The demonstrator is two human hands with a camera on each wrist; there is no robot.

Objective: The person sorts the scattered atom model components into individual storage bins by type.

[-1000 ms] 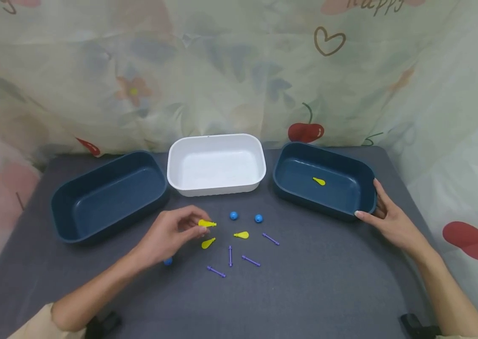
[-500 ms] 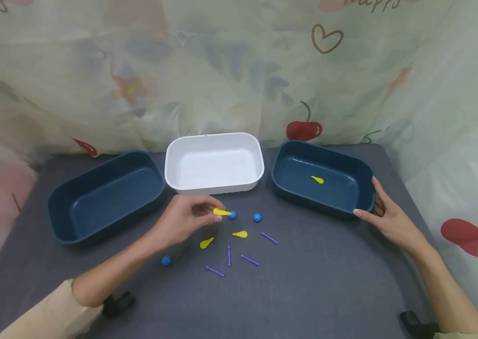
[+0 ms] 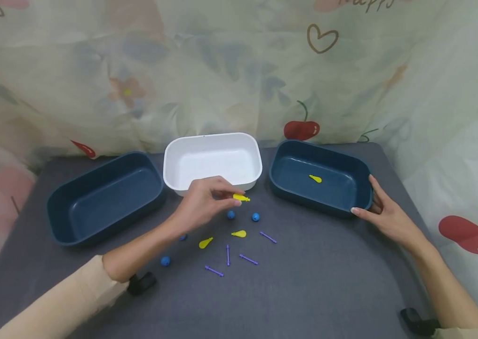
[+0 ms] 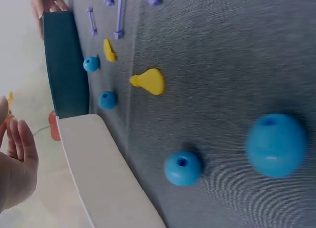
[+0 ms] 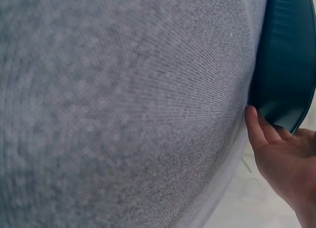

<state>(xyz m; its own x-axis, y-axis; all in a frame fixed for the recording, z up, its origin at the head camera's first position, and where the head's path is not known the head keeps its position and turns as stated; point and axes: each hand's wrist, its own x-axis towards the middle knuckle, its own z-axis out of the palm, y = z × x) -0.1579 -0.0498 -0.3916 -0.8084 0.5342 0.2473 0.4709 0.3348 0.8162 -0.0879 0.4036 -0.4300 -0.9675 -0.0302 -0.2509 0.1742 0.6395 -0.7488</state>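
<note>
My left hand pinches a small yellow teardrop-shaped piece between thumb and fingers, held up just in front of the white bin. In the left wrist view, the left hand shows at the left edge, with only a bit of that piece visible. At the right, my right hand grips the corner of a dark blue bin, thumb on the rim and fingers around the outer wall. Inside that bin lies another yellow piece. Two more, one a yellow teardrop piece, rest on the table.
The white bin stands at the back middle, a second dark blue bin at the left. Several blue beads with holes and several purple rods with knobbed ends lie scattered mid-table. A patterned curtain hangs behind.
My left hand has carried the yellow piece rightward and away from me, from above the loose pieces to the white bin's front. The right hand keeps its hold on the bin.
</note>
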